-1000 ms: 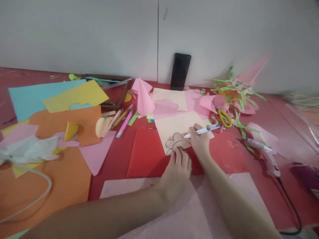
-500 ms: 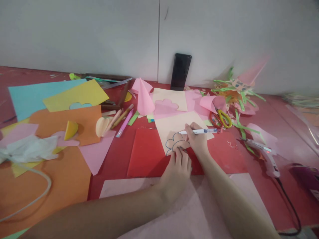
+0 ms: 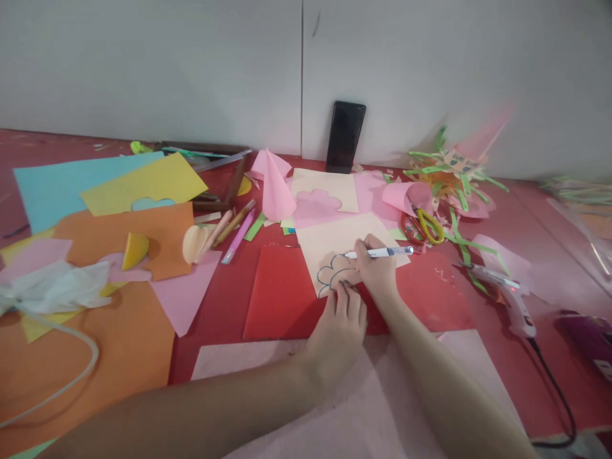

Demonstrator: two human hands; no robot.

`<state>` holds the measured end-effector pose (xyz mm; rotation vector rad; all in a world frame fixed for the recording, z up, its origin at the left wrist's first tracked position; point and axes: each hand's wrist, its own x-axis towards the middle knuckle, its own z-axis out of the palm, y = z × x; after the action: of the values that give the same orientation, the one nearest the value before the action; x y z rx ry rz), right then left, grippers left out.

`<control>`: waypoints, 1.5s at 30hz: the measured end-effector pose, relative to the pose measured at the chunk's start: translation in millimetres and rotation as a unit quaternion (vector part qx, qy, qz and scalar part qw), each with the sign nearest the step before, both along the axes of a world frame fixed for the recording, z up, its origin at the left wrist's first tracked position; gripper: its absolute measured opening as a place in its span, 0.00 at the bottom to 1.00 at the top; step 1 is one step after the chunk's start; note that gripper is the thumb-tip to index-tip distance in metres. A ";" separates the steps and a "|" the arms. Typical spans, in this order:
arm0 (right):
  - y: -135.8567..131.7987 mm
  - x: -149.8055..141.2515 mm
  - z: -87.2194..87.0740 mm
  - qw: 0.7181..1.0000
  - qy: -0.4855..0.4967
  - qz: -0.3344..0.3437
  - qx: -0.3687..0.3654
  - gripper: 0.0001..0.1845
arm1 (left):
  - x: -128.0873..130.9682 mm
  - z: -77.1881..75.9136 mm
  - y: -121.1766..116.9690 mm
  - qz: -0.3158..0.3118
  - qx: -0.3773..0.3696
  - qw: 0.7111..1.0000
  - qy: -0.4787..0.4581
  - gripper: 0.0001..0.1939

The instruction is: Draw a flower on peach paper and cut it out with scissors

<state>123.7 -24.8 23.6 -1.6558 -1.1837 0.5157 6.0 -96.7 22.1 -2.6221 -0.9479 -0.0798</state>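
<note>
My right hand (image 3: pixel 376 268) is closed round a white pen (image 3: pixel 382 252), its tip down on a cream sheet of paper (image 3: pixel 351 233). A dark scalloped outline (image 3: pixel 332 268), like a flower or cloud, shows on that sheet, with the pen tip at its upper end. My left hand (image 3: pixel 344 315) lies with fingers outstretched on the lower edge of the sheet, pressing it flat. Beneath the sheet is a red board (image 3: pixel 277 299). Behind it lies another cream piece with a scalloped cutout (image 3: pixel 347 188), over pink paper.
A glue gun (image 3: pixel 509 296) with a black cord and yellow-handled scissors (image 3: pixel 429 226) lie to the right. A phone (image 3: pixel 345 137) leans on the wall. Pink paper cone (image 3: pixel 277 191), markers (image 3: pixel 239 236), orange paper (image 3: pixel 95 363) and a decorated paper figure (image 3: pixel 461 162) surround the work.
The pen tip has shifted slightly to the right along the scalloped outline, and my right hand has moved a little with it. My left hand stays in place.
</note>
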 end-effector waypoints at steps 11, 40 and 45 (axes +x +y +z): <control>-0.5 3.5 0.3 0.999 0.033 -0.027 0.012 0.16 | 0.1 0.3 0.6 -0.002 0.006 1.000 -0.010 0.19; 1.1 3.3 2.3 0.998 0.037 0.050 -0.021 0.18 | -0.6 -0.1 -0.4 -0.004 -0.003 1.000 -0.008 0.19; 1.7 1.3 1.3 1.000 0.008 0.002 -0.006 0.18 | -1.0 1.6 0.3 -0.002 -0.014 1.000 -0.012 0.19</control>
<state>125.1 -23.1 24.8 -1.6567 -1.1738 0.5386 5.0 -96.4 23.7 -2.6537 -0.9578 -0.0995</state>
